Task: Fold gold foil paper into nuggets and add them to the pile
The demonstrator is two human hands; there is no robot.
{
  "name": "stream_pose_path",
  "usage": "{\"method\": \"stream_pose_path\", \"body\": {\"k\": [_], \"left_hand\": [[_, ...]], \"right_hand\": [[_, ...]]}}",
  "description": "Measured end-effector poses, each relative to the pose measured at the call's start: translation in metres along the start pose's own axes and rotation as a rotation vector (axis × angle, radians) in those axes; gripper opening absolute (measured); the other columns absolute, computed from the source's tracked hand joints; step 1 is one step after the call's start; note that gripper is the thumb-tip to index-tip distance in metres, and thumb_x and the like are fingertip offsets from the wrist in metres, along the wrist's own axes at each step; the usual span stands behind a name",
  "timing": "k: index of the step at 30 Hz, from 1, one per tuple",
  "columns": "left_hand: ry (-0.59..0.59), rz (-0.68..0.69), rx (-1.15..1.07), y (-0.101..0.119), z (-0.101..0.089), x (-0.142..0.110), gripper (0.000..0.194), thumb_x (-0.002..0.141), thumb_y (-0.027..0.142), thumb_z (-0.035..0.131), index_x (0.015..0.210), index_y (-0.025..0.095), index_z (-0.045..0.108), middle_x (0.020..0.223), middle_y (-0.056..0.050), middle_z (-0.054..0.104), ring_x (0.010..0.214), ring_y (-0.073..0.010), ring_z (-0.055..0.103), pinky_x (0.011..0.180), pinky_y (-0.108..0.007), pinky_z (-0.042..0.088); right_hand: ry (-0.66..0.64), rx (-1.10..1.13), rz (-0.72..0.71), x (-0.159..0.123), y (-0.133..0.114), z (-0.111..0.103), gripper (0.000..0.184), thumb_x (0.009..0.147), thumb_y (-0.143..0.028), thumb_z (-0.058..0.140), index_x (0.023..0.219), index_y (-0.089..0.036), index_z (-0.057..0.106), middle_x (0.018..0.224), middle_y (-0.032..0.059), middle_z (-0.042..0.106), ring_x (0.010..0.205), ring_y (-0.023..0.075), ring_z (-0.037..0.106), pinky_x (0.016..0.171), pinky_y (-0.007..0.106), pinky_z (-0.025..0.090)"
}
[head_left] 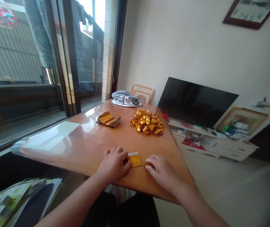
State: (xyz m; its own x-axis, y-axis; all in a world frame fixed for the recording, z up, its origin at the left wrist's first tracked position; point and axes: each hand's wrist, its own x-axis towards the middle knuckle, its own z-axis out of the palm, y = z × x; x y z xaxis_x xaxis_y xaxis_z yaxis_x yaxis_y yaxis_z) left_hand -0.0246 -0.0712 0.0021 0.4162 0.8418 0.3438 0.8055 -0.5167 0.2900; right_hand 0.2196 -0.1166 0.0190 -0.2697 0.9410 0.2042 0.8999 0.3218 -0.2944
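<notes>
Your left hand (113, 164): curled, fingers at the left edge of a gold foil square (135, 160) lying on the worktop (87, 157); whether they grip it, you cannot tell. Your right hand (161, 172): open, empty, resting on the worktop just right of the square. Hands apart. Farther along: foil stack (108, 119), foil heap (147, 122) beside it, cloth (126, 99) at the far end

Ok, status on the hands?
Left hand: fingers on the edge of the gold foil square. Right hand: empty, beside the square, apart from it. Nothing in the way; foil stack and heap of gold foil pieces lie farther up the table.
</notes>
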Motion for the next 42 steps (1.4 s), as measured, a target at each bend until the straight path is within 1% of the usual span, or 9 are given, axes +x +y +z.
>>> {"method": "stream_pose_path", "body": {"k": [6,13,18,23,29,32,36,39,42], "left_hand": [[-0.003,0.008,0.017,0.002,-0.001,-0.001,0.023,0.079,0.047,0.066,0.088,0.025,0.063,0.097,-0.005,0.059,0.097,-0.0258,0.055,0.086,-0.039,0.034],[0.025,0.028,0.034,0.003,-0.001,-0.004,0.023,0.081,0.048,0.067,0.087,0.026,0.064,0.095,-0.003,0.060,0.095,-0.0248,0.055,0.086,-0.039,0.034],[0.036,0.018,0.011,0.004,-0.001,-0.005,0.022,0.085,0.048,0.064,0.086,0.026,0.064,0.094,-0.003,0.061,0.095,-0.0239,0.055,0.084,-0.038,0.034],[0.037,-0.007,-0.022,0.005,-0.001,-0.006,0.026,0.081,0.051,0.068,0.084,0.025,0.064,0.093,-0.003,0.061,0.094,-0.0239,0.056,0.083,-0.039,0.034],[0.039,-0.018,-0.033,0.006,-0.002,-0.006,0.028,0.080,0.053,0.068,0.084,0.025,0.064,0.094,-0.003,0.062,0.093,-0.0236,0.056,0.085,-0.039,0.034],[0.038,-0.022,-0.034,0.008,-0.003,-0.006,0.029,0.081,0.054,0.068,0.083,0.025,0.065,0.093,-0.003,0.062,0.093,-0.0236,0.056,0.086,-0.039,0.034],[0.025,-0.025,-0.029,0.010,-0.005,-0.006,0.030,0.081,0.055,0.068,0.085,0.025,0.066,0.094,-0.004,0.062,0.094,-0.0242,0.056,0.088,-0.040,0.034],[0.010,-0.030,-0.025,0.011,-0.008,-0.005,0.028,0.084,0.053,0.064,0.086,0.025,0.067,0.095,-0.004,0.062,0.095,-0.0243,0.057,0.089,-0.039,0.035],[0.008,-0.027,-0.019,0.011,-0.010,-0.005,0.027,0.095,0.045,0.050,0.086,0.025,0.067,0.095,-0.005,0.062,0.096,-0.0232,0.057,0.087,-0.039,0.035]], "right_hand": [[-0.035,0.045,-0.072,0.011,0.001,-0.003,0.013,0.093,-0.027,0.058,0.100,-0.026,0.069,0.102,0.0035,0.068,0.095,0.0200,0.060,0.089,0.031,0.046],[-0.059,0.034,-0.180,0.021,-0.007,0.000,0.018,0.093,-0.027,0.059,0.108,-0.027,0.069,0.108,0.0035,0.068,0.100,0.0211,0.060,0.093,0.033,0.047],[-0.056,-0.023,-0.251,0.026,-0.002,0.006,0.019,0.094,-0.028,0.059,0.110,-0.027,0.069,0.109,0.0042,0.069,0.100,0.0225,0.061,0.094,0.036,0.048],[-0.020,-0.070,-0.332,0.027,0.004,0.009,0.019,0.098,-0.026,0.053,0.110,-0.026,0.068,0.108,0.0050,0.069,0.099,0.0228,0.062,0.093,0.038,0.050],[0.036,-0.081,-0.347,0.025,0.006,0.011,0.022,0.100,-0.026,0.049,0.114,-0.025,0.066,0.113,0.0061,0.069,0.102,0.0226,0.062,0.095,0.039,0.051],[0.023,-0.076,-0.363,0.024,0.005,0.009,0.027,0.097,-0.029,0.055,0.122,-0.025,0.064,0.120,0.0073,0.067,0.107,0.0239,0.061,0.098,0.041,0.050],[0.010,-0.062,-0.378,0.026,0.007,0.007,0.032,0.095,-0.021,0.055,0.125,-0.027,0.065,0.126,0.0076,0.065,0.113,0.0241,0.059,0.101,0.041,0.049],[-0.011,-0.051,-0.399,0.029,0.009,0.005,0.030,0.096,-0.018,0.052,0.119,-0.028,0.070,0.121,0.0074,0.067,0.111,0.0237,0.059,0.099,0.041,0.050],[-0.032,-0.056,-0.417,0.031,0.008,0.002,0.028,0.097,-0.019,0.052,0.116,-0.028,0.071,0.117,0.0075,0.068,0.109,0.0235,0.059,0.097,0.040,0.050]]}}
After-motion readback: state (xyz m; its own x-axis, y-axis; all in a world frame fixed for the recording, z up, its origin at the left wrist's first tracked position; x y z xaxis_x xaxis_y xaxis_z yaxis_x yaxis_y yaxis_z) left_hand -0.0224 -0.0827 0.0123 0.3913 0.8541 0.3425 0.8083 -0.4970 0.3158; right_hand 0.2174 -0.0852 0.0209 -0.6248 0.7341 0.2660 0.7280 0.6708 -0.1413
